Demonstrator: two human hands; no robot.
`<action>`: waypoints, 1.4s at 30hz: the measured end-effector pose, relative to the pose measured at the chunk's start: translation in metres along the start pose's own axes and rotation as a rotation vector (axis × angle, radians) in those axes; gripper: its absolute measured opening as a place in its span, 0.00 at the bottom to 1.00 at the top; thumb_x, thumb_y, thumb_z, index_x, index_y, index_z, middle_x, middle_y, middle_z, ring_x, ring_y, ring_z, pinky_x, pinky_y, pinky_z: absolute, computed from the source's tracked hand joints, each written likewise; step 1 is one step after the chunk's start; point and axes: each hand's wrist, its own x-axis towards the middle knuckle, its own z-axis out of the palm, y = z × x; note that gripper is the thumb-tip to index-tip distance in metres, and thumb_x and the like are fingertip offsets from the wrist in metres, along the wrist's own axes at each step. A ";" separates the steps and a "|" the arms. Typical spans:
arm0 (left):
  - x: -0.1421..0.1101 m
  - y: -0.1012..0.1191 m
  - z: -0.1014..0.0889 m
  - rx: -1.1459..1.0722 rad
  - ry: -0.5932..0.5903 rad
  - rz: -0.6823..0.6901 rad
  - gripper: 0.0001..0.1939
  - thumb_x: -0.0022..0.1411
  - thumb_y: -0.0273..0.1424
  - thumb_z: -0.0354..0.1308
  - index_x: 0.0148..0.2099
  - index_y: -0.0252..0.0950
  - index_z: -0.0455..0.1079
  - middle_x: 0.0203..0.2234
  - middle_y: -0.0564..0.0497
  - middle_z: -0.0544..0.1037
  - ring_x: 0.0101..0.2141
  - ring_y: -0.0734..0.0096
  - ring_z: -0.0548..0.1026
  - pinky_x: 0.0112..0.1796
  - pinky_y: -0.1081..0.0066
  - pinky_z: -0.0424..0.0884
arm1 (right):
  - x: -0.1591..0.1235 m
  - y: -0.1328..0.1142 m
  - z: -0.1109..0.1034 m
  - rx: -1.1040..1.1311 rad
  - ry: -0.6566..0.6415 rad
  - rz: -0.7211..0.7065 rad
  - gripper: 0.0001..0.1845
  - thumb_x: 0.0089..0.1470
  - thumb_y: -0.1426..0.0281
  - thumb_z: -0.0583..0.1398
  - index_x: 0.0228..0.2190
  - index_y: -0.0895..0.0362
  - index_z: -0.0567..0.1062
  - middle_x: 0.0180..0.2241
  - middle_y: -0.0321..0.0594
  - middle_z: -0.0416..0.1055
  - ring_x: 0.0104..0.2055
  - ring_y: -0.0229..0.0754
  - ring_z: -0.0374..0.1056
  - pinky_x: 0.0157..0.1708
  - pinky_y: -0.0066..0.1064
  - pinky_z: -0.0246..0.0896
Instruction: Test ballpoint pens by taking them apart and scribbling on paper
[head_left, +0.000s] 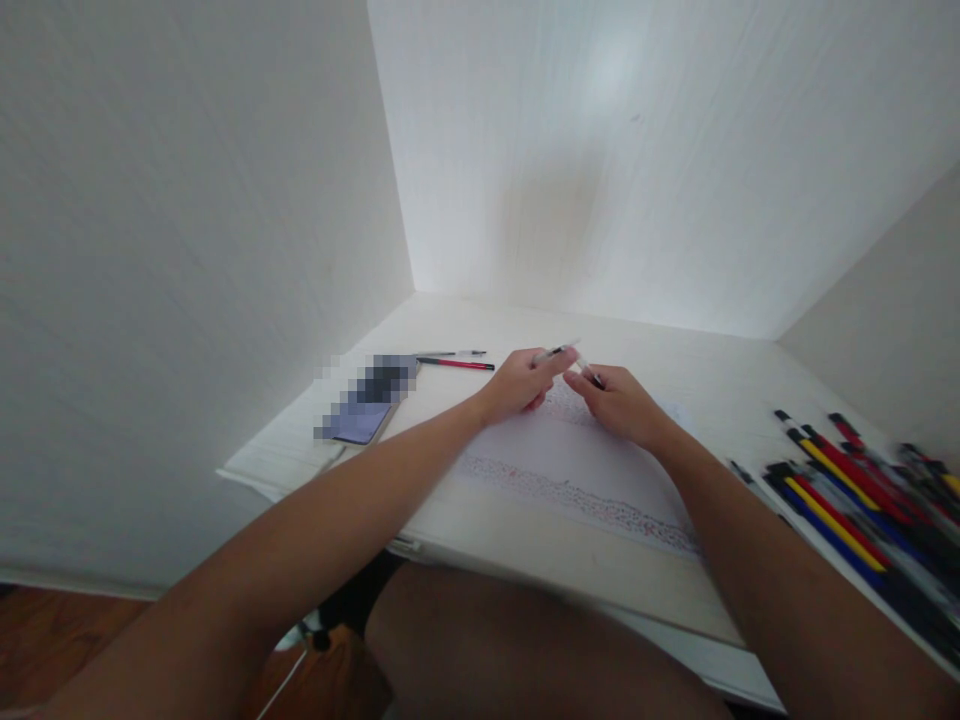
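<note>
Head view: both hands (525, 382) (619, 402) hold slim pen pieces (552, 354) (592, 375) over speckled paper (555, 460).

Paper (577, 465): rows of tiny dark and reddish marks along the near edge and another patch farther up, all too small to read
Phone screen (362, 420): partly covered by coarse blocks, no words or numbers legible
Pens at the right (836, 515): blurred, any print unreadable
Red and black pen (459, 364): any lettering too small to make out
</note>
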 end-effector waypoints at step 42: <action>0.006 -0.005 -0.013 0.640 0.226 0.148 0.22 0.70 0.50 0.48 0.32 0.38 0.60 0.24 0.53 0.68 0.28 0.69 0.65 0.31 0.67 0.54 | -0.007 -0.011 -0.019 -0.728 -0.140 0.194 0.17 0.73 0.63 0.56 0.35 0.58 0.78 0.33 0.47 0.74 0.34 0.51 0.71 0.28 0.33 0.55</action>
